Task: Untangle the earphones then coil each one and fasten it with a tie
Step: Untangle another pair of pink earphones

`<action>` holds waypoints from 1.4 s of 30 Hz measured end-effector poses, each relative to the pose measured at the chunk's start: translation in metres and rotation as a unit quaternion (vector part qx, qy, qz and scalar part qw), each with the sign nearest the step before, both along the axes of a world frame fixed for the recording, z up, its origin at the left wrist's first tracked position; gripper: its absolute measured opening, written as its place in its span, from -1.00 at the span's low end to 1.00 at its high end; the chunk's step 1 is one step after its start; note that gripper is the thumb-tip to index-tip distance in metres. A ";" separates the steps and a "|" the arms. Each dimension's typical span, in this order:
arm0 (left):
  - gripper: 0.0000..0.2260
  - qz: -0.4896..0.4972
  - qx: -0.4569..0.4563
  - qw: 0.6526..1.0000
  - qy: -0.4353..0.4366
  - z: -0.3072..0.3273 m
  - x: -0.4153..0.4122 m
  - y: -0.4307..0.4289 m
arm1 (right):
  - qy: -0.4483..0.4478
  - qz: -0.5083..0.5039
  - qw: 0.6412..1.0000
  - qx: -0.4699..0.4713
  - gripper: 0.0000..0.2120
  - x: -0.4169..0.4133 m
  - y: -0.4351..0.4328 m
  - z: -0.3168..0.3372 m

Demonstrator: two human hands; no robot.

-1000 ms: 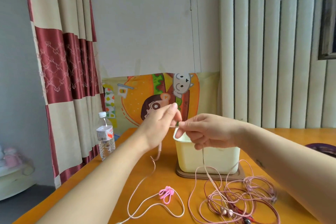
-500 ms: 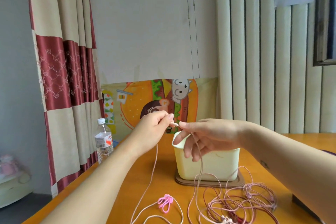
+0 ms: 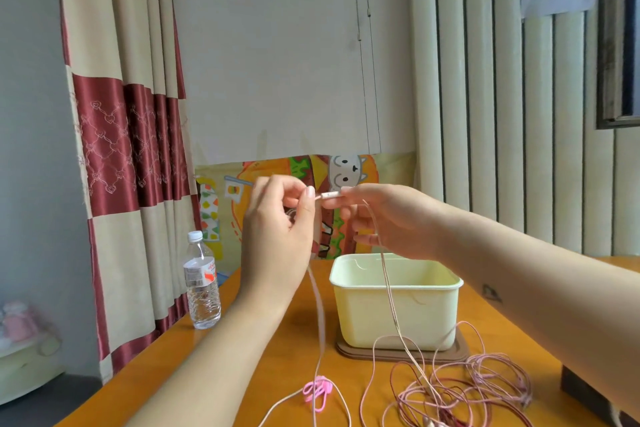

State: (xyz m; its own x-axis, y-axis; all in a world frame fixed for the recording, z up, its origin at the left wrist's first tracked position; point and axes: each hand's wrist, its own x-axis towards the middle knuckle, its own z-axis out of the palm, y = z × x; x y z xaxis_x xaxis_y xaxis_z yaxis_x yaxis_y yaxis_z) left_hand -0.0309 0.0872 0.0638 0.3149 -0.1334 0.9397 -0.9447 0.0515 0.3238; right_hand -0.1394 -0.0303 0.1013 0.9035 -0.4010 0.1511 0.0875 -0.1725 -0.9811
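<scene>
Over by the red and cream curtain a water bottle stands upright on the left corner of the orange surface. The left hand is raised above the surface, fingers curled, its thumb and forefinger pinching one end of a small pale plug. From that hand a pink earphone cable hangs straight down to the surface, landing right at a bright pink tie that lies flat there. I can't tell whether the two touch.

The right hand pinches the plug's other end, level with the left hand. A second strand drops from it in front of a pale yellow tub, which sits on a brown base. That strand runs into the tangled earphones, a loose pink heap on the surface in front of the tub and to its right. Cream vertical blinds hang behind.
</scene>
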 end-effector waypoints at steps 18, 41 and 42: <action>-0.73 -0.438 0.244 0.775 0.385 0.000 -0.028 -0.014 | -0.093 -0.095 0.965 -0.227 -0.68 -0.005 -0.002 0.001; -0.76 -0.458 0.090 0.802 0.373 -0.014 -0.006 -0.018 | 0.132 -0.074 0.975 -0.164 -0.79 0.003 -0.043 -0.086; -0.76 -0.460 0.090 0.796 0.382 -0.016 -0.006 -0.019 | 0.143 -0.030 0.979 -0.144 -0.80 0.001 -0.036 -0.096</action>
